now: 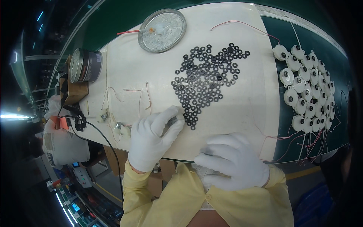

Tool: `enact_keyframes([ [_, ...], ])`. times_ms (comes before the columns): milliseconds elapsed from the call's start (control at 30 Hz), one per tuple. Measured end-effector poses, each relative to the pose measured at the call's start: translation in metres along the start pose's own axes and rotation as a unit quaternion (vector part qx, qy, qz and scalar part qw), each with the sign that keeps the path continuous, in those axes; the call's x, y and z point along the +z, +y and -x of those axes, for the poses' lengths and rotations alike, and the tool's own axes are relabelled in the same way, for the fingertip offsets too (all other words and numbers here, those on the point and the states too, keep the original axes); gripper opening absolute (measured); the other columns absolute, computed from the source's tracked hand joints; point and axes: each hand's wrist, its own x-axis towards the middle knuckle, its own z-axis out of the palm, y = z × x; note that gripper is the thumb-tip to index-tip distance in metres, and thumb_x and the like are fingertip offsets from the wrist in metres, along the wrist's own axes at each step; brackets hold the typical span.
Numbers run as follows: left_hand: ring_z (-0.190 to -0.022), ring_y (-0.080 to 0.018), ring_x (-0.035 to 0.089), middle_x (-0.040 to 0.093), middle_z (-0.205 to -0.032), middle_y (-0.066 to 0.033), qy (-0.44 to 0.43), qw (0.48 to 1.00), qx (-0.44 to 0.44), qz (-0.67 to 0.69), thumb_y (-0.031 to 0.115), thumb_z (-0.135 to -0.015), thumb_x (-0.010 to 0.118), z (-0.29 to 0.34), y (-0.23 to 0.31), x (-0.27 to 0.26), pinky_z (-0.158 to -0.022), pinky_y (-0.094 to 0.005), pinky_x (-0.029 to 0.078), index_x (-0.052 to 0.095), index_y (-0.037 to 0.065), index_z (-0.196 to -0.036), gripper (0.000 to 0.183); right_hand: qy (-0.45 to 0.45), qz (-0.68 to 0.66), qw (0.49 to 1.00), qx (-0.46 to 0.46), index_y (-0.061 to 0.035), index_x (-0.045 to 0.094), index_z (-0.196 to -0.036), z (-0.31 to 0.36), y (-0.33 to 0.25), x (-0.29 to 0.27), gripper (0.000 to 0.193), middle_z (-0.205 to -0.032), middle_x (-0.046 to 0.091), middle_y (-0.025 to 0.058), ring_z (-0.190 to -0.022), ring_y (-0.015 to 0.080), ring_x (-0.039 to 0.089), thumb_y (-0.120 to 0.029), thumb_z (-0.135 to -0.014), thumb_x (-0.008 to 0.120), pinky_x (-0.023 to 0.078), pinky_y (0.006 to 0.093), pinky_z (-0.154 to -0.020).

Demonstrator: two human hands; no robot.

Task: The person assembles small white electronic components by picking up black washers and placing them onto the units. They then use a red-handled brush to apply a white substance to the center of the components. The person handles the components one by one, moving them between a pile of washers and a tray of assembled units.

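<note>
One hand, the gloved right hand, is hovering or resting at the near edge of the tabletop; I cannot tell which. Its fingers are curling loosely, and since the palm is hiding, I cannot tell if it is holding anything. To its right, thin wires are trailing near the edge, so a careless movement of the sleeve could hook them and drag parts.

A little farther, the left hand is bending its thumb and forefinger toward each other, just beside the black rings. Whether a ring is sitting between them, I cannot tell. Here the risk is seeming the biggest: the rings are small and they are lying close together, so thick glove fabric could pick up two, drop one, or push the lowest ones toward the edge.

At the right, the white round parts are crowding together with their wires, so pulling one could be disturbing its neighbours.

Farthest, beyond the rings, a round metal dish is holding clear gel, and a red stick is sticking out over its rim. A bump to this stick could be smearing gel onto the tabletop.
</note>
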Motion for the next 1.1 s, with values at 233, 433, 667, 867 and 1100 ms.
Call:
enact_keyframes([
  [233,-0.068,-0.0214,0.059,0.062,-0.078,0.001,-0.018,0.989,0.085,-0.122,0.018,-0.077,0.078,0.004,-0.003,-0.001,-0.064,-0.0353,0.045,0.069,0.016,-0.109,0.033,-0.003,-0.006,1.0,0.003,-0.0158,0.066,-0.108,0.001,0.001,-0.001,0.038,-0.096,0.062,0.0021,-0.098,0.0213,0.061,-0.035,-0.075,0.069,0.047,0.0359,-0.072],
  [433,-0.067,-0.0201,0.057,0.06,-0.076,0.0026,-0.015,0.977,0.126,-0.173,0.02,-0.076,0.078,0.001,0.004,-0.008,-0.065,-0.0361,0.043,0.067,0.017,-0.107,0.033,-0.004,-0.001,1.0,0.002,-0.0162,0.066,-0.108,0.001,0.0,-0.001,0.038,-0.097,0.062,0.0019,-0.099,0.0214,0.06,-0.035,-0.075,0.069,0.047,0.0363,-0.074],
  [667,-0.067,-0.0195,0.058,0.06,-0.072,0.0047,-0.133,0.948,0.113,-0.267,0.025,-0.077,0.078,0.005,0.012,-0.031,-0.064,-0.0363,0.041,0.063,0.018,-0.095,0.025,0.002,-0.013,1.0,0.004,-0.0163,0.066,-0.109,0.004,0.002,0.001,0.038,-0.098,0.062,0.0014,-0.1,0.0212,0.06,-0.035,-0.076,0.07,0.047,0.0368,-0.076],
  [867,-0.064,-0.0208,0.058,0.062,-0.071,0.0023,-0.159,0.948,0.108,-0.253,0.025,-0.076,0.077,0.0,0.01,-0.03,-0.062,-0.0368,0.042,0.063,0.017,-0.093,0.023,-0.004,-0.019,1.0,0.01,-0.016,0.067,-0.109,0.003,0.001,0.001,0.038,-0.098,0.062,0.0011,-0.1,0.0206,0.06,-0.034,-0.075,0.07,0.046,0.0366,-0.076],
  [1100,-0.063,-0.0233,0.059,0.062,-0.07,-0.0001,-0.177,0.948,0.102,-0.244,0.022,-0.076,0.077,0.0,0.011,-0.027,-0.062,-0.0385,0.043,0.062,0.014,-0.093,0.023,-0.004,-0.018,1.0,0.016,-0.0159,0.067,-0.109,0.003,0.001,0.001,0.038,-0.098,0.063,0.0013,-0.102,0.0208,0.061,-0.032,-0.075,0.071,0.046,0.0371,-0.076],
])
